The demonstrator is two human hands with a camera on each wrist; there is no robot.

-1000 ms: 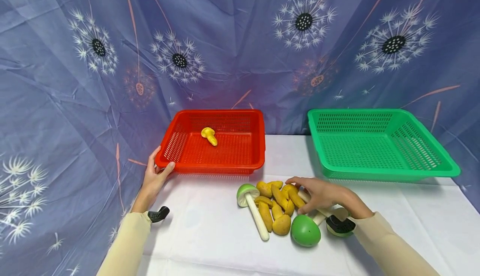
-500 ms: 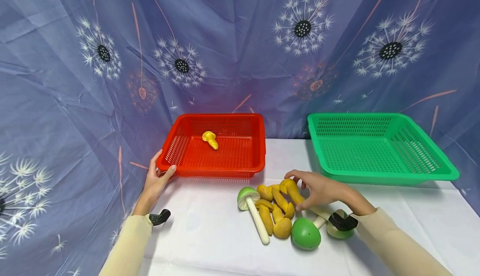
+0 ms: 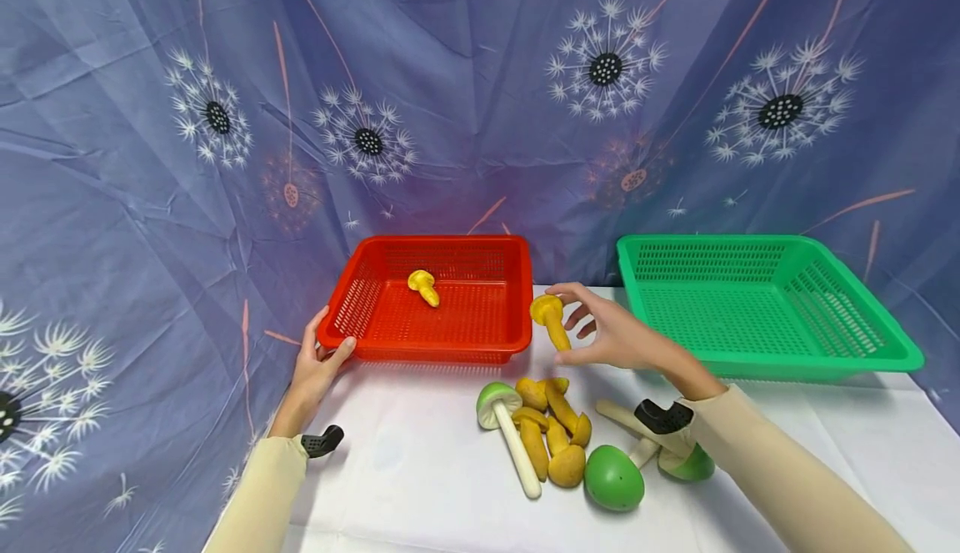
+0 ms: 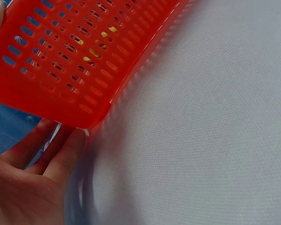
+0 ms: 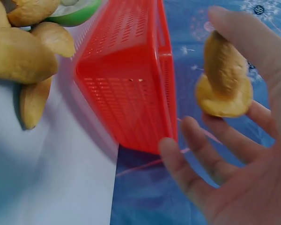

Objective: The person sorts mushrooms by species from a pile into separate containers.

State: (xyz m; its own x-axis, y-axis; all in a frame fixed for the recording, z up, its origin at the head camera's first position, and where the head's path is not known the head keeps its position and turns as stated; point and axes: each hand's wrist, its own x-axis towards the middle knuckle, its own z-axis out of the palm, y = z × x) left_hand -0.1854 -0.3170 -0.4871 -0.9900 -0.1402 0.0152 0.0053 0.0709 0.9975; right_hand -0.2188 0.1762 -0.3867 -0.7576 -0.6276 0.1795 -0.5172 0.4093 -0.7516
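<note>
My right hand (image 3: 618, 332) pinches a yellow mushroom (image 3: 551, 319) between thumb and fingertips, raised beside the right wall of the red basket (image 3: 435, 351). In the right wrist view that mushroom (image 5: 225, 75) hangs cap down from the thumb, with the other fingers spread. At the red basket's front left corner, my left hand (image 3: 311, 374) grips it, thumb over the rim and fingers around the corner. Another yellow mushroom (image 3: 424, 288) lies inside the red basket. Several yellow mushrooms (image 3: 566, 465) are heaped on the white cloth in front.
A green basket (image 3: 772, 361) stands at the right. Green-capped mushrooms with pale stems flank the yellow heap: one (image 3: 517, 449) on its left, another (image 3: 615, 478) on its right, and one (image 3: 693, 463) beneath the right forearm. A blue dandelion-print curtain (image 3: 480, 119) hangs behind.
My right hand has picked a yellow mushroom from the heap and carried it up and left, toward the red basket. My left hand stays at the basket's corner; the head view has shifted slightly.
</note>
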